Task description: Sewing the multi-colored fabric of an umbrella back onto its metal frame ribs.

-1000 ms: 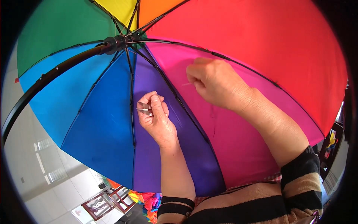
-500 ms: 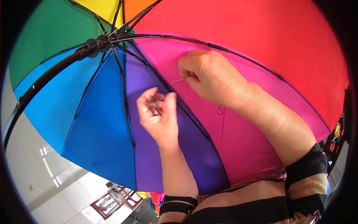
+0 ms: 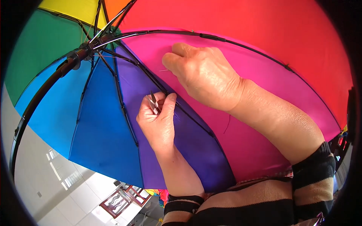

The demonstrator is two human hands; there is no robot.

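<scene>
An open umbrella point(image 3: 109, 132) with rainbow panels fills the view, its black ribs and inner side facing me. My left hand point(image 3: 156, 120) is closed around small thread snips point(image 3: 152, 103), their two pointed blades showing above the fingers. Its thumb and fingertip close at a black rib point(image 3: 156, 81) between the purple and pink panels. Up and to the right, my right hand point(image 3: 205, 75) pinches a thin sewing needle point(image 3: 163, 70) in front of the pink panel. A dark thread point(image 3: 227, 124) hangs below that hand. The right fingertips are partly hidden.
The black umbrella shaft point(image 3: 34, 98) curves down the left side from the hub point(image 3: 88, 49). Beyond the canopy edge lie a pale tiled floor point(image 3: 56, 188), a wooden chair point(image 3: 117, 203) and some colourful cloth point(image 3: 163, 196).
The umbrella hub has shifted left and slightly down in view. My right hand has moved left with the needle. My left thumb and finger have come together at the rib.
</scene>
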